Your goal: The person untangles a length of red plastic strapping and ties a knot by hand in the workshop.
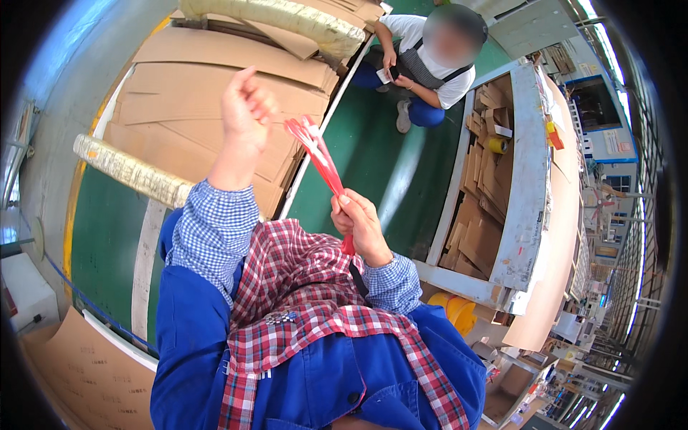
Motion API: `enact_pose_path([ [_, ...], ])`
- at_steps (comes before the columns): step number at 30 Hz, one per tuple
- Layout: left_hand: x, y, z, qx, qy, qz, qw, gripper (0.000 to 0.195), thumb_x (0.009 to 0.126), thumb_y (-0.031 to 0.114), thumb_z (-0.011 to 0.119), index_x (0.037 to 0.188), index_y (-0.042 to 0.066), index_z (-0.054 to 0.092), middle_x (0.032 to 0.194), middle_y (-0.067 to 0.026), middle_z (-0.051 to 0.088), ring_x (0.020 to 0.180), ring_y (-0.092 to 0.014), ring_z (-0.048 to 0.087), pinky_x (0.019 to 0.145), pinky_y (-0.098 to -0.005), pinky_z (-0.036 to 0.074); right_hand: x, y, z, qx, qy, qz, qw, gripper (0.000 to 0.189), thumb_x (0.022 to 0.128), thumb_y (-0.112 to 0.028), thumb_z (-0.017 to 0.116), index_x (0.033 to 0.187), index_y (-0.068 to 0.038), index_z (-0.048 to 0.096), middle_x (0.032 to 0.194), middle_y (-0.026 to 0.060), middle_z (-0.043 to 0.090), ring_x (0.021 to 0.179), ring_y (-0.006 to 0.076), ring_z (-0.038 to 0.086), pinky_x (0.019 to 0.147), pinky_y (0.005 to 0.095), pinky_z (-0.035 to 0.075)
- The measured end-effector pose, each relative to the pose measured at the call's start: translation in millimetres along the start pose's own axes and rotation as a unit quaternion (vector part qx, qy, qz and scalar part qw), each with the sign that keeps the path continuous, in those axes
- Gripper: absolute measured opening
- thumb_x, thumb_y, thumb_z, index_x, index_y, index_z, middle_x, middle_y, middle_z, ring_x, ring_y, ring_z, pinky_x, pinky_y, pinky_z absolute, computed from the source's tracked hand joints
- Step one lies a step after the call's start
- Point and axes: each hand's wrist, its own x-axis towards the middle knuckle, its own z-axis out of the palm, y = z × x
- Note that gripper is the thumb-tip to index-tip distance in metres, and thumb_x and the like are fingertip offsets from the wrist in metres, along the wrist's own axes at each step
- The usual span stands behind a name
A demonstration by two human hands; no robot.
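My right hand grips a bundle of red plastic strips near its lower end. The bundle slants up and away to the left, with its looped, shiny top fanned a little. A short red tail hangs below the fist, in front of my plaid apron. Raised to the left of the bundle's top is my left hand, apart from it. Its fingers are curled and blurred by motion, and whether anything thin is between them cannot be made out. Beyond that hand lies a stack of flat cardboard sheets.
Wrapped rolls lie beside the cardboard stack. Ahead, a person crouches on the green floor, holding a phone. At right stands a frame bin of cardboard scraps with a tape roll. Printed cardboard is at lower left.
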Motion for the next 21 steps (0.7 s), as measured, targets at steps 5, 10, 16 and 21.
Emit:
enact_pose_path([
  [5,-5,-9,0,0.048,0.037,0.012,0.998,0.032,0.085,0.028,0.053,0.061,0.016,0.036,0.045,0.0043,0.028,0.038,-0.008,0.028,0.036,-0.0231,0.023,-5,1,-10,0.097,0.052,-0.017,0.994,0.022,0.093,-0.021,0.038,0.078,-0.007,0.044,0.053,-0.0076,0.026,0.043,0.0025,0.021,0.038,0.0200,0.016],
  [10,-52,-96,-14,0.401,-0.087,-0.107,0.906,0.042,0.087,0.046,0.046,0.082,0.006,0.056,0.058,0.0021,0.042,0.050,-0.007,0.039,0.046,-0.0222,0.032,0,-4,-11,0.137,0.080,-0.065,0.985,0.021,0.093,-0.024,0.041,0.079,-0.009,0.046,0.054,-0.0075,0.028,0.043,0.0025,0.023,0.038,0.0191,0.017],
  [16,-72,-112,-17,0.489,-0.259,-0.038,0.832,0.027,0.091,0.025,0.052,0.088,0.000,0.061,0.069,0.0019,0.048,0.060,-0.005,0.043,0.052,-0.0211,0.034,5,8,-15,-0.071,0.130,-0.131,0.980,0.022,0.094,-0.022,0.040,0.085,-0.004,0.049,0.060,-0.0054,0.036,0.050,0.0029,0.030,0.044,0.0189,0.024],
  [21,-61,-98,-10,0.475,-0.242,-0.208,0.820,0.026,0.089,0.026,0.055,0.086,0.002,0.064,0.062,0.0034,0.051,0.047,-0.001,0.037,0.042,-0.0164,0.027,1,-3,-28,-0.188,0.100,-0.111,0.971,0.025,0.095,-0.022,0.039,0.085,-0.002,0.051,0.062,-0.0024,0.040,0.054,0.0057,0.036,0.048,0.0213,0.032],
])
